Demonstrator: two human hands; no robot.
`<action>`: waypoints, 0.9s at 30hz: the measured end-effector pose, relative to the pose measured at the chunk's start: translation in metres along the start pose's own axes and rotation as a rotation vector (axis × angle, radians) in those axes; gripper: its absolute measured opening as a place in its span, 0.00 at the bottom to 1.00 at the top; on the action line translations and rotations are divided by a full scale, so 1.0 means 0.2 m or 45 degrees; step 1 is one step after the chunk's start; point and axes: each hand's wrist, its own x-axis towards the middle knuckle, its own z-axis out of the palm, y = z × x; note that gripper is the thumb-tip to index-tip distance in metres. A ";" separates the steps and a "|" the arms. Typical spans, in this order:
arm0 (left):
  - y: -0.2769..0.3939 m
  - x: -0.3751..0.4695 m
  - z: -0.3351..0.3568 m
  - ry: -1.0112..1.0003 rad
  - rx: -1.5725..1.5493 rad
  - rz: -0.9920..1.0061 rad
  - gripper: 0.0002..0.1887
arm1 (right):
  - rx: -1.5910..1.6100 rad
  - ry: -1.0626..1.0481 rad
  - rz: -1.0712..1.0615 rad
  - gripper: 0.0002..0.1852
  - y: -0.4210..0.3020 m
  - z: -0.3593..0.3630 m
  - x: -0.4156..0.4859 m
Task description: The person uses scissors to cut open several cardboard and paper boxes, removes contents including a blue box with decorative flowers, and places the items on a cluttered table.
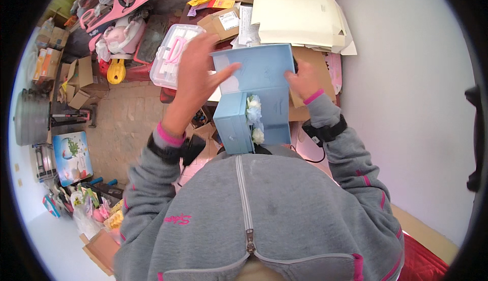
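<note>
A light blue gift box [232, 123] with a small drawer front stands close to my body, its lid panel [255, 67] raised on the far side. White and pale blue artificial flowers [254, 117] line the box beside its inner panel. My right hand [303, 77] grips the right edge of the lid panel, some of its fingers hidden behind it. At the panel's left, my left hand [202, 65] is slightly blurred, with fingers spread and the thumb over the panel's face; it holds nothing.
A clear plastic case with a pink handle [158, 65] lies left of my left hand. Cream cardboard sheets [297, 16] are stacked beyond the lid, near the white wall [400, 90]. A cardboard box [223, 23], papers and yellow packaging lie behind. Pink ride-on toys [122, 33] and open cartons [85, 79] fill the left.
</note>
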 end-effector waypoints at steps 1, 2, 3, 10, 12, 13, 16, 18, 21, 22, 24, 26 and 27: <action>0.01 0.08 0.04 -0.207 0.025 0.098 0.28 | -0.018 -0.046 -0.027 0.15 -0.04 0.00 -0.01; 0.04 0.14 0.09 -0.388 0.100 0.121 0.25 | -0.035 -0.083 -0.070 0.15 -0.07 0.00 -0.01; 0.05 0.20 0.13 -0.577 0.068 0.046 0.24 | -0.032 -0.128 -0.151 0.16 -0.10 0.00 -0.02; -0.04 0.41 0.20 -1.172 -0.229 0.007 0.23 | 0.312 -0.421 -0.094 0.16 -0.11 -0.08 -0.01; -0.05 0.46 0.19 -1.234 -0.327 -0.024 0.25 | 0.433 -0.523 -0.020 0.16 -0.12 -0.13 -0.01; -0.05 0.48 0.19 -1.274 -0.359 -0.059 0.26 | 0.459 -0.587 0.058 0.17 -0.13 -0.15 0.00; -0.08 0.51 0.17 -1.444 -0.158 -0.105 0.23 | 0.662 -0.768 0.222 0.18 -0.16 -0.23 -0.02; -0.12 0.47 0.12 -1.265 -0.467 -0.236 0.23 | 0.970 -0.780 0.376 0.20 -0.15 -0.24 -0.03; -0.21 0.46 0.12 -1.314 -0.576 -0.387 0.25 | 1.109 -0.868 0.331 0.20 -0.12 -0.20 0.01; -0.24 0.47 0.14 -1.321 -0.531 -0.404 0.25 | 1.138 -0.903 0.373 0.16 -0.10 -0.17 0.03; -0.29 0.45 0.18 -1.310 -0.336 -0.388 0.26 | 1.226 -0.869 0.471 0.14 -0.06 -0.13 0.07; -0.35 0.40 0.23 -1.240 -0.024 -0.289 0.29 | 1.331 -0.801 0.574 0.11 -0.01 -0.10 0.07; -0.38 0.37 0.25 -1.166 0.095 -0.206 0.31 | 1.399 -0.749 0.629 0.09 0.02 -0.10 0.06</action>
